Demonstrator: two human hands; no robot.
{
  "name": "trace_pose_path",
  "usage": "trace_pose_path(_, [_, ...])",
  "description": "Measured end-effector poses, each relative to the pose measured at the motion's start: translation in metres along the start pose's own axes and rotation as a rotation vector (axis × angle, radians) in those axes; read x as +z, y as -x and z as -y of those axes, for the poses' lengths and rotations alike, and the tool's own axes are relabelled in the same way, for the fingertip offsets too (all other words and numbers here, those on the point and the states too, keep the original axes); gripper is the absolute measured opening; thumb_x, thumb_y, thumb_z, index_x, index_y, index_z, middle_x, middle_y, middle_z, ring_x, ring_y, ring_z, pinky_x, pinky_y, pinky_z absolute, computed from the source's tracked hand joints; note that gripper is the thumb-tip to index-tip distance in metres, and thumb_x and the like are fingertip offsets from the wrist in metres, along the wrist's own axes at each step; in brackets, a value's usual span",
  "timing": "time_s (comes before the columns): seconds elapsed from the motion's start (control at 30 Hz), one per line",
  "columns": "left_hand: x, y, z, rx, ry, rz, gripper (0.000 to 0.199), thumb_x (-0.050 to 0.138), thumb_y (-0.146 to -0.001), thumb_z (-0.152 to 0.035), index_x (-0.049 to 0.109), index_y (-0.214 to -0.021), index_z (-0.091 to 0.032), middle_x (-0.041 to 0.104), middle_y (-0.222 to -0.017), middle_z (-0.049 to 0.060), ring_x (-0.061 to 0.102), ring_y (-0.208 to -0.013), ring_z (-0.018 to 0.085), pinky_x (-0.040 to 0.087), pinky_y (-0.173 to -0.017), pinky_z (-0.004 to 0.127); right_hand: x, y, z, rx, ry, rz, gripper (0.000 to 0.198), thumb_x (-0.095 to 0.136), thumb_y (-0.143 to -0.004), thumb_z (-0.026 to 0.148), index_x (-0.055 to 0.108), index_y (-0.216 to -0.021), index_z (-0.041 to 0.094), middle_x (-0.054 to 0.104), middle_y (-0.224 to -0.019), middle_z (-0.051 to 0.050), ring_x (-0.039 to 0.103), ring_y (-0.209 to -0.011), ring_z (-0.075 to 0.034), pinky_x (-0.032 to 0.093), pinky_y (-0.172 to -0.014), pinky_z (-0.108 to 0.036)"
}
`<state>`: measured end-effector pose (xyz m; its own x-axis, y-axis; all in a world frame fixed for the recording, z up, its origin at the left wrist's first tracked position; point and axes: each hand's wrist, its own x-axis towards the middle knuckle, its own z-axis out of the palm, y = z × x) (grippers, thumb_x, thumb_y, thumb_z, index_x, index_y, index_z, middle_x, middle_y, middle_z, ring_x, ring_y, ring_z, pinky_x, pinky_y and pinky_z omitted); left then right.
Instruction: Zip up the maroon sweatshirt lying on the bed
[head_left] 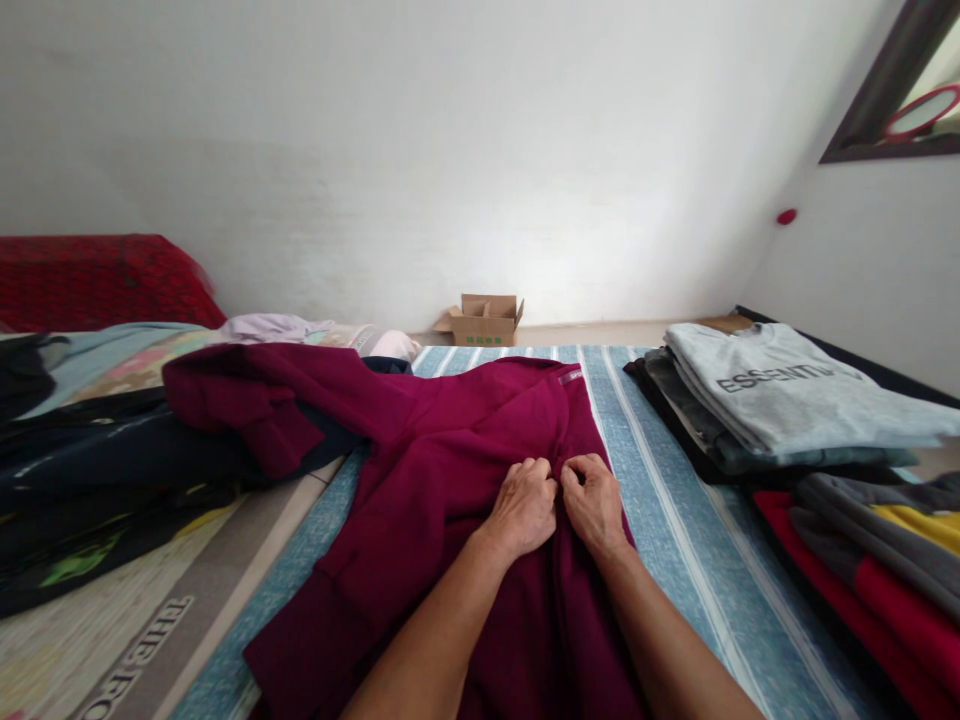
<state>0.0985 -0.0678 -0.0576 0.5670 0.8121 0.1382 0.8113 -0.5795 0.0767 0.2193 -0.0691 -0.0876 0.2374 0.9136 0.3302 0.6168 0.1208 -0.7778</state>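
A maroon long-sleeved sweatshirt (420,470) lies spread in front of me. One sleeve reaches left and folds back on itself; a small pale tag shows near the far right edge. My left hand (526,505) is closed on the cloth right of the middle, fingers curled down into it. Right beside it, my right hand (592,498) pinches the same garment, thumb and forefinger together. The two hands nearly touch along a fold that runs toward me. What lies under the fingertips is hidden, so I cannot tell whether a zip or seam is there.
Blue striped bedding (675,520) lies beneath. On the right are a folded grey T-shirt (780,390) on a stack and red and grey clothes (885,590). Dark clothes (112,450) lie at left. An open cardboard box (486,325) stands by the wall.
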Motion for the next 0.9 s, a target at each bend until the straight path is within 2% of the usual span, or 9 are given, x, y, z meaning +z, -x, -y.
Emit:
trace_pose_path(0.13, [0.001, -0.002, 0.005, -0.011, 0.102, -0.006, 0.018, 0.047, -0.074, -0.007, 0.063, -0.07, -0.015, 0.056, -0.082, 0.008, 0.052, -0.083, 0.022, 0.042, -0.076, 0.035, 0.002, -0.002, -0.004, -0.02, -0.009, 0.027, 0.023, 0.046, -0.079, 0.026, 0.067, -0.074, 0.017, 0.059, -0.077, -0.004, 0.055, -0.072, -0.016, 0.042, -0.073, -0.028])
trace_pose_path(0.3, [-0.003, -0.004, 0.018, -0.062, 0.337, -0.013, 0.02, 0.049, -0.071, -0.006, 0.058, -0.057, -0.017, 0.056, -0.067, 0.001, 0.053, -0.066, 0.013, 0.042, -0.066, 0.025, 0.002, -0.002, -0.005, -0.049, 0.018, 0.073, 0.021, 0.05, -0.08, 0.026, 0.07, -0.077, 0.019, 0.061, -0.084, -0.004, 0.056, -0.078, -0.016, 0.042, -0.076, -0.027])
trace_pose_path(0.4, [-0.005, -0.005, 0.021, -0.159, 0.394, -0.082, 0.019, 0.046, -0.076, -0.007, 0.059, -0.066, -0.016, 0.06, -0.07, 0.0, 0.055, -0.067, 0.011, 0.043, -0.066, 0.022, -0.001, 0.001, 0.001, -0.09, 0.144, 0.122, 0.021, 0.05, -0.08, 0.02, 0.071, -0.082, 0.021, 0.061, -0.092, -0.005, 0.055, -0.088, -0.017, 0.041, -0.081, -0.027])
trace_pose_path(0.5, [-0.002, -0.006, 0.018, -0.26, 0.436, -0.188, 0.021, 0.043, -0.079, -0.008, 0.062, -0.083, -0.016, 0.063, -0.082, 0.002, 0.057, -0.075, 0.012, 0.045, -0.073, 0.022, -0.004, 0.004, 0.008, -0.113, 0.258, 0.171, 0.02, 0.05, -0.081, 0.018, 0.07, -0.085, 0.022, 0.06, -0.096, -0.005, 0.054, -0.093, -0.018, 0.04, -0.082, -0.027])
trace_pose_path(0.63, [0.004, -0.004, 0.012, -0.175, 0.354, -0.209, 0.029, 0.045, -0.079, -0.007, 0.063, -0.097, -0.02, 0.062, -0.094, 0.003, 0.055, -0.09, 0.015, 0.044, -0.085, 0.026, -0.008, 0.005, 0.015, -0.092, 0.345, 0.194, 0.02, 0.05, -0.082, 0.018, 0.065, -0.095, 0.021, 0.06, -0.096, -0.005, 0.053, -0.094, -0.019, 0.038, -0.083, -0.027])
trace_pose_path(0.73, [0.006, -0.002, 0.008, -0.164, 0.221, -0.169, 0.028, 0.042, -0.083, -0.008, 0.063, -0.098, -0.019, 0.061, -0.092, 0.004, 0.052, -0.091, 0.017, 0.043, -0.085, 0.028, -0.009, 0.006, 0.019, -0.086, 0.435, 0.212, 0.02, 0.05, -0.083, 0.02, 0.063, -0.099, 0.021, 0.06, -0.098, -0.006, 0.052, -0.097, -0.02, 0.037, -0.083, -0.028])
trace_pose_path(0.9, [0.007, -0.001, 0.006, -0.178, 0.143, -0.151, 0.023, 0.04, -0.09, -0.018, 0.063, -0.093, -0.02, 0.06, -0.094, 0.003, 0.049, -0.088, 0.017, 0.042, -0.083, 0.029, -0.012, 0.011, 0.025, -0.157, 0.61, 0.294, 0.025, 0.039, -0.091, 0.021, 0.061, -0.104, 0.023, 0.059, -0.102, -0.007, 0.05, -0.1, -0.022, 0.037, -0.079, -0.031])
